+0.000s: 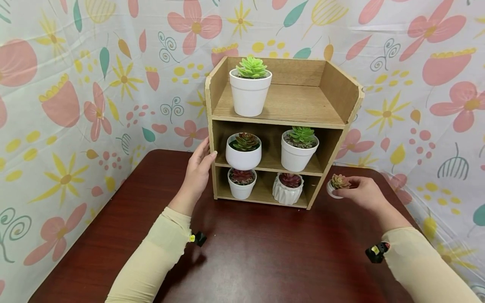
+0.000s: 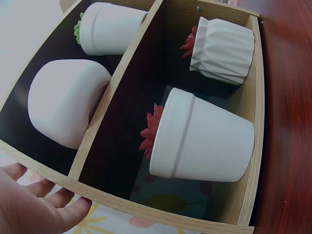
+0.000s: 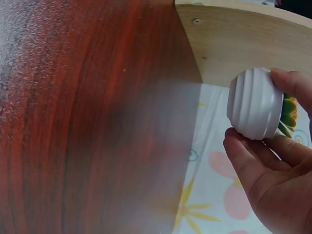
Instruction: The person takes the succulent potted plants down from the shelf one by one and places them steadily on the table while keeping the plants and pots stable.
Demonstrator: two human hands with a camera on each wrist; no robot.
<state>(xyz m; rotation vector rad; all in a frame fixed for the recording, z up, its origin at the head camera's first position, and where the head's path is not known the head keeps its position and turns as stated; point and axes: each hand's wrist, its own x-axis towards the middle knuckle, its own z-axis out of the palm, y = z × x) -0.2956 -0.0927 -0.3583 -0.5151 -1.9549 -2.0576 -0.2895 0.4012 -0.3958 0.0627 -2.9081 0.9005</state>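
My right hand [image 1: 365,194] pinches a small potted succulent [image 1: 339,182] beside the right side of the wooden shelf [image 1: 278,122]. Its white ribbed pot [image 3: 254,104] sits between thumb and fingers in the right wrist view. Against the outside of the shelf's left panel rests my left hand [image 1: 198,168], fingers extended, thumb near the front edge. On the top board stands a light-green succulent in a white pot [image 1: 251,93]. The middle level holds a rounded white pot [image 1: 243,156] and a tapered white pot [image 1: 299,152]. Below are a tapered pot [image 1: 241,187] and a pleated pot [image 1: 288,191], both with red succulents.
The shelf stands on a dark red-brown table [image 1: 261,248]. A flower-printed cloth [image 1: 125,75] hangs behind and on both sides, close to the table's edges. Dark wrist cameras are strapped over the beige sleeves [image 1: 161,248].
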